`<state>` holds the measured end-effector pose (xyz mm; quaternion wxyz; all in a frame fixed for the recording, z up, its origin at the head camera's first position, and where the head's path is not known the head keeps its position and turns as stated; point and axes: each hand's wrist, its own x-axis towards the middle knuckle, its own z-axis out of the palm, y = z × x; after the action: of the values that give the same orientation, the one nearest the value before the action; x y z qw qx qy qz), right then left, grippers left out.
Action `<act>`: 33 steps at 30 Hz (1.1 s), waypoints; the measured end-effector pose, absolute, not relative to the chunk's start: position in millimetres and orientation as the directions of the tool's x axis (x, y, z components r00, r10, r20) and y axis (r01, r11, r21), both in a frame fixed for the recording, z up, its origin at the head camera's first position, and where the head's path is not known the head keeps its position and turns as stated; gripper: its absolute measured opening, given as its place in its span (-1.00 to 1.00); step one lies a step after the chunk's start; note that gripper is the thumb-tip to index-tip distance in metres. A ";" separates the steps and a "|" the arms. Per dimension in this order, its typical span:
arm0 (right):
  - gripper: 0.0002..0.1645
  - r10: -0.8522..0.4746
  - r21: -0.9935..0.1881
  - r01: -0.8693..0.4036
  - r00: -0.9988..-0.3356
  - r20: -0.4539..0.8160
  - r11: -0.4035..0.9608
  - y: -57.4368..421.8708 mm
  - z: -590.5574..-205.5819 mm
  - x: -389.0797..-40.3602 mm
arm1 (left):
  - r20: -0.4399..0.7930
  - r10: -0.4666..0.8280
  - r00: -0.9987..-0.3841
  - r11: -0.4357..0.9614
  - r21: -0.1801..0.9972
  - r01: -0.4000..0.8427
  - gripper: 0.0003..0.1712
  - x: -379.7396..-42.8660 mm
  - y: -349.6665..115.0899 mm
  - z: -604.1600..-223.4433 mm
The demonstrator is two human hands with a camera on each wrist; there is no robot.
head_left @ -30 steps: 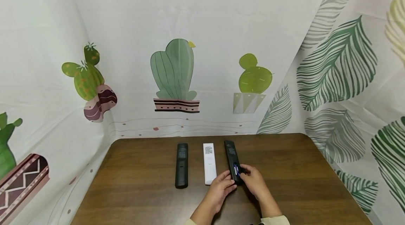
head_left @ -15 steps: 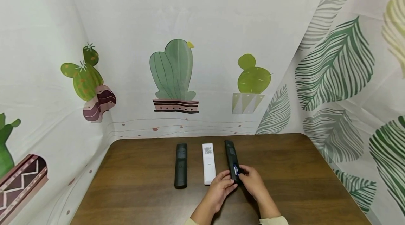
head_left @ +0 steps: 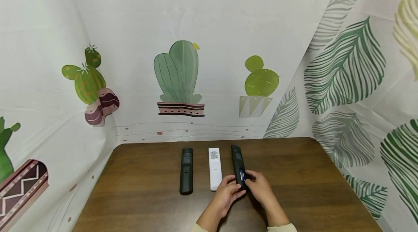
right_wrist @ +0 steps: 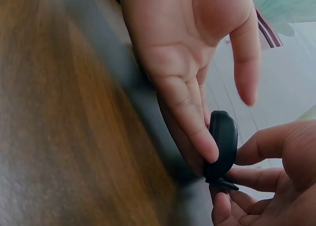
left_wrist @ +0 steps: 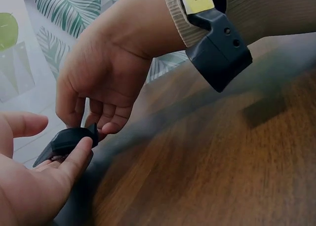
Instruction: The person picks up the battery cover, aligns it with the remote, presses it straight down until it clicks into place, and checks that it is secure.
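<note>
A black remote control (head_left: 237,159) lies back side up, its near end between my two hands. Its battery compartment is uncovered, with a blue-and-white battery (head_left: 242,175) showing. My left hand (head_left: 226,195) holds the near end from the left; in the left wrist view its index fingertip rests against the remote's edge (left_wrist: 69,140) and the thumb stands apart. My right hand (head_left: 260,187) grips the right side, thumb at the compartment, fingers curled. In the right wrist view a thin black piece (right_wrist: 227,184) sticks out between the remote and those curled fingers; I cannot tell whether it is the cover.
A white remote (head_left: 215,169) lies just left of the hands, its near end close to the left fingers. Farther left is another black remote (head_left: 186,171), also back side up. The brown wooden table (head_left: 140,188) meets a printed cloth backdrop (head_left: 222,79).
The hands stay on the remote, which has tilted slightly with its near end drawn a little left. The right hand has shifted slightly left with it. The other two remotes stay put.
</note>
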<state>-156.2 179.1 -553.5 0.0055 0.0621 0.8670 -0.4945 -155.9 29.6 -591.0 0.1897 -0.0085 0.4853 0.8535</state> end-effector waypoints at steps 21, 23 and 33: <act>-0.46 0.097 -0.836 0.086 -0.994 -0.040 0.542 174.1 -545.0 -149.3 | -0.182 0.295 -0.938 -0.422 0.856 -0.299 -0.49 -156.2 26.0 -599.6; -0.46 0.101 -0.838 0.089 -0.994 -0.040 0.539 173.7 -544.1 -149.6 | -0.183 0.291 -0.939 -0.425 0.855 -0.298 -0.49 -155.7 25.0 -598.3; -0.46 0.128 -0.848 0.076 -0.992 -0.010 0.525 169.5 -543.1 -151.8 | -0.149 0.269 -0.952 -0.423 0.869 -0.256 -0.50 -156.8 19.4 -589.8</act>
<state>-151.8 169.5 -543.1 -0.0266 0.0583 0.8728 -0.4839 -156.8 19.4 -589.8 0.1555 0.0064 0.5141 0.8435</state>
